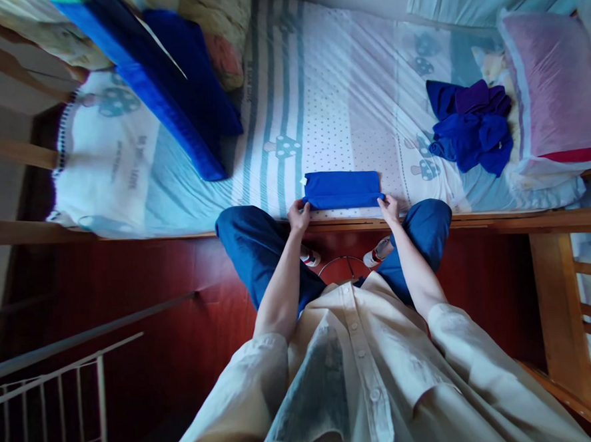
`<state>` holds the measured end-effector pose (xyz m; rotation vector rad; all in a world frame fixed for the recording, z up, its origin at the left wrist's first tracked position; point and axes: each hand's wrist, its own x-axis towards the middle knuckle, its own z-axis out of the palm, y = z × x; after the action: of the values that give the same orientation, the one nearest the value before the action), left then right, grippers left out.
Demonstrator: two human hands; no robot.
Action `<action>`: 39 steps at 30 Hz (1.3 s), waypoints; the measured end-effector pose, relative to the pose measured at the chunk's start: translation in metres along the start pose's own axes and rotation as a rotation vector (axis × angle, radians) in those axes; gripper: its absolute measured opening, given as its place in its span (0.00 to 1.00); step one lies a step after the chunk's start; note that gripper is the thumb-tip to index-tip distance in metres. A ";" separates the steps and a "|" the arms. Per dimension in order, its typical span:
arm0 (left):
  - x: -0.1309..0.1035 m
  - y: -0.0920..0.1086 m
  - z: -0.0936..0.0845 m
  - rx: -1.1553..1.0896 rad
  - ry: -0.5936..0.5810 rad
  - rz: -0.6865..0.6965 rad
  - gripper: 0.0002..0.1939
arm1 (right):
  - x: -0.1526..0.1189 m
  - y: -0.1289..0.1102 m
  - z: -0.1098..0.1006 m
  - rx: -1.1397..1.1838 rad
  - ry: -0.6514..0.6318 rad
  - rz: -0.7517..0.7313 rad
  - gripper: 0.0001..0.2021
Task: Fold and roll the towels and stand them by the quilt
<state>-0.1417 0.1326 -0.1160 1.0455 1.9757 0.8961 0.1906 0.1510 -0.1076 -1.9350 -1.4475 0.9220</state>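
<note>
A blue cloth (342, 186), folded into a flat rectangle, lies near the front edge of the bed. A small white tag shows at its upper left corner. At the near left corner, my left hand (299, 217) is closed with the cloth's edge pinched between thumb and fingers. My right hand (389, 210) pinches the near right corner the same way. The near edge looks slightly raised or rolled between the two hands. What kind of garment or cloth it is, I cannot tell.
A heap of crumpled blue and purple clothes (472, 127) lies right, beside a pink pillow (552, 85). At the left stands a long blue folded item (168, 102). The patterned bed sheet (338, 105) has a wooden edge in front. A white rack (50, 383) stands lower left.
</note>
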 end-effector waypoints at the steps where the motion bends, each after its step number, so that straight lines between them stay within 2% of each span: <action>1: 0.001 0.000 0.001 -0.015 0.015 0.011 0.14 | 0.000 0.000 0.000 -0.009 0.016 -0.012 0.13; 9: 0.005 -0.003 0.003 -0.029 0.034 0.059 0.16 | 0.002 -0.001 0.002 -0.066 0.048 -0.030 0.15; 24: -0.006 0.005 0.000 0.182 0.043 -0.086 0.13 | 0.003 0.014 0.011 -0.060 0.035 0.042 0.13; 39: -0.005 0.000 0.003 0.129 0.054 -0.093 0.10 | 0.001 0.014 0.010 -0.038 0.031 0.059 0.13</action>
<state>-0.1368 0.1291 -0.1164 1.0005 2.1333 0.7622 0.1914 0.1487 -0.1249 -2.0202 -1.4068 0.8926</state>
